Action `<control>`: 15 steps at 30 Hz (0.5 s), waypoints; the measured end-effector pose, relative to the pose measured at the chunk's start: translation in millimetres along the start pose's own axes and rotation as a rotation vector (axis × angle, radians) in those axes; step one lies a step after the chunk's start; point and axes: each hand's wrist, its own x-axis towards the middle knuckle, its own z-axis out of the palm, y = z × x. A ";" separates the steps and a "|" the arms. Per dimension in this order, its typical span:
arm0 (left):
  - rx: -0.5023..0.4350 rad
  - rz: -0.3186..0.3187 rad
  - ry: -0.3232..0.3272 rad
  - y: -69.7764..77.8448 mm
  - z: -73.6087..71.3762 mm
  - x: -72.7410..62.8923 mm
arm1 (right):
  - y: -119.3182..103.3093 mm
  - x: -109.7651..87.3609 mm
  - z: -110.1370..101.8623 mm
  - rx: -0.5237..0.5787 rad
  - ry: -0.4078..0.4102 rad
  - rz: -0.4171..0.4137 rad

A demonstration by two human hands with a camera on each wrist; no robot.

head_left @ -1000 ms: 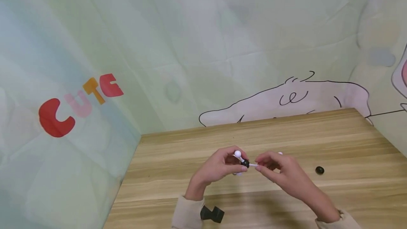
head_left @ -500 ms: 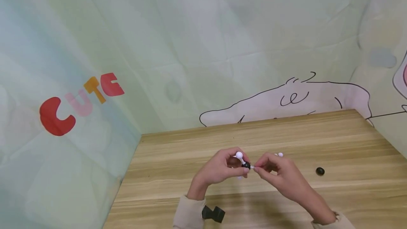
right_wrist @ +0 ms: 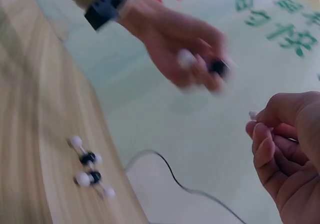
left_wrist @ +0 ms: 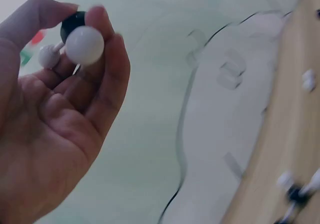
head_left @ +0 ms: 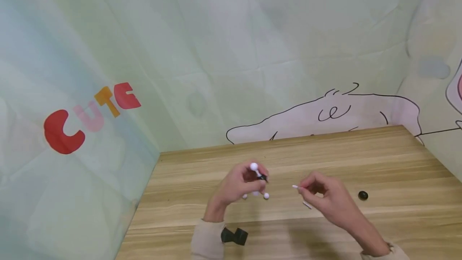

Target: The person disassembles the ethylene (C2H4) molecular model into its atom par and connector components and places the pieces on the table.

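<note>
My left hand grips a ball-and-stick molecule piece by its black ball. A white ball stands up from it on a short stick. In the left wrist view, thumb and fingertips hold the black ball, with a large white ball in front. My right hand pinches a short white connector stick between thumb and forefinger. Its tip also shows in the right wrist view. A gap separates the stick from the held piece. White balls show just below the left hand.
A small whitish stick lies below the right hand. To its right is a loose black ball. Another molecule model, with two black balls and several white ones, lies on the wooden table. A printed cloth backs the table.
The hands have drawn apart, the left one moving left and slightly up with the molecule piece. The connector stick has come away from the black ball and stays in the right hand.
</note>
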 end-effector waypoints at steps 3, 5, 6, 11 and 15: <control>-0.068 0.005 0.144 3.0 -23.3 -16.5 | 7.8 -5.7 -19.0 -0.050 0.063 0.087; -0.078 0.006 0.182 5.3 -33.5 -23.1 | 14.1 -7.8 -27.7 -0.090 0.088 0.129; -0.076 -0.002 0.187 6.5 -36.0 -24.4 | 17.5 -8.1 -29.9 -0.103 0.097 0.145; -0.047 -0.039 0.186 8.0 -32.5 -23.5 | 38.1 -7.1 -26.0 -0.101 0.133 0.180; -0.032 -0.057 0.201 7.2 -26.8 -22.4 | 56.0 -10.9 -18.0 -0.136 0.077 0.256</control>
